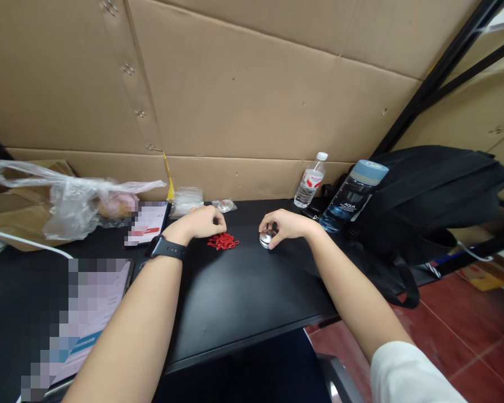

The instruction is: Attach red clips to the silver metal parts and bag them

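My left hand (205,222), with a dark watch (168,248) on its wrist, is at the upper edge of a small pile of red cords (223,242). Its thumb and fingers are pinched together at the cords; the tips are partly hidden. Across a short gap to the right, my right hand (286,225) grips a round, shiny silver yo-yo-like metal piece (266,240) between thumb and fingers. That piece rests on or just above the black table (252,302); I cannot tell which.
Behind my left hand lie clear plastic packets (187,201) and a small bag (224,206). A phone (148,223), tablet (94,324) and plastic bag (73,207) are left. A water bottle (311,182), blue-capped bottle (346,196) and black backpack (428,196) stand right.
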A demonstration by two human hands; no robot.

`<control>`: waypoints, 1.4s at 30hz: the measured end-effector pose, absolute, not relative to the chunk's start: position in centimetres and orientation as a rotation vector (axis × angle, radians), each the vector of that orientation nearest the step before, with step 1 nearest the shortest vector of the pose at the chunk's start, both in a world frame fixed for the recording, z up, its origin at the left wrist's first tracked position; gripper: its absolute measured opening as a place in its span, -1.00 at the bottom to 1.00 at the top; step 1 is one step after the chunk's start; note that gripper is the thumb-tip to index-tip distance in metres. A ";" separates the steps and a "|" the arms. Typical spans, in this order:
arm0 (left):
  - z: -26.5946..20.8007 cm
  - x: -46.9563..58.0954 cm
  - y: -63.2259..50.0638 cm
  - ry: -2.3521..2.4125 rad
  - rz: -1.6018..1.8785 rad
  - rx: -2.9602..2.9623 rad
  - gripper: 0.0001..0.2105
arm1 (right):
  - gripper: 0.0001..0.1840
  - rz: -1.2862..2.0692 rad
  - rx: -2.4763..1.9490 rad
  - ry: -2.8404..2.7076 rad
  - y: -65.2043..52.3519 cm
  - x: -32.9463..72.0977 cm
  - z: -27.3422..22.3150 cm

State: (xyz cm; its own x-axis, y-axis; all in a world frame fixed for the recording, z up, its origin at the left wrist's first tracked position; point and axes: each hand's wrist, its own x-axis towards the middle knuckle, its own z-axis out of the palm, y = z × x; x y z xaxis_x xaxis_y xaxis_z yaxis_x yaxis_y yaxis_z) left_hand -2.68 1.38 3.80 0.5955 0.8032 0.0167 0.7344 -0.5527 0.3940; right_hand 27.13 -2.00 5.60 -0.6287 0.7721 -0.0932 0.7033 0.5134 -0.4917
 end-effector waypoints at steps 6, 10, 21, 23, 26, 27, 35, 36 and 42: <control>0.7 -1.0 1.9 1.613 0.461 2.643 -0.64 | -0.40 0.878 -1.243 -2.593 -1.5 27.5 5.0; -0.6 -0.7 2.3 1.557 0.350 2.610 -0.59 | -0.62 0.814 -1.317 -2.446 -0.1 30.2 4.8; -0.6 -0.1 2.5 1.646 0.260 2.606 -0.55 | -0.52 0.077 -1.997 -2.292 2.6 35.6 3.0; -0.9 -0.1 2.6 1.650 0.258 2.622 -0.58 | -0.43 0.083 -2.061 -2.264 2.6 36.0 2.8; -1.2 -0.1 2.8 1.656 0.330 2.629 -0.62 | -0.38 0.139 -2.130 -2.249 2.5 36.6 2.6; -1.3 -0.1 2.8 1.656 0.356 2.624 -0.62 | -0.38 0.166 -2.136 -2.253 2.5 36.8 2.6; -0.2 0.2 2.7 1.611 0.428 2.559 -0.72 | -0.55 0.330 -1.892 -2.318 2.1 35.9 3.4; 0.0 0.4 2.7 1.625 0.433 2.557 -0.71 | -0.60 0.329 -1.831 -2.321 2.0 35.4 3.4; 0.7 1.3 2.6 1.732 0.493 2.626 -0.78 | -0.73 0.282 -1.480 -2.361 1.3 31.0 3.2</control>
State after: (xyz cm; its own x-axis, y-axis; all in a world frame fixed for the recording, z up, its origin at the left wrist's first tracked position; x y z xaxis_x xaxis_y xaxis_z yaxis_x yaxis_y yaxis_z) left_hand 1.27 2.56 0.70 0.3607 0.8901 0.2786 0.9034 -0.4077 0.1329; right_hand 30.97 1.30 3.15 -0.4003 0.8990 0.1780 0.8317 0.4379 -0.3413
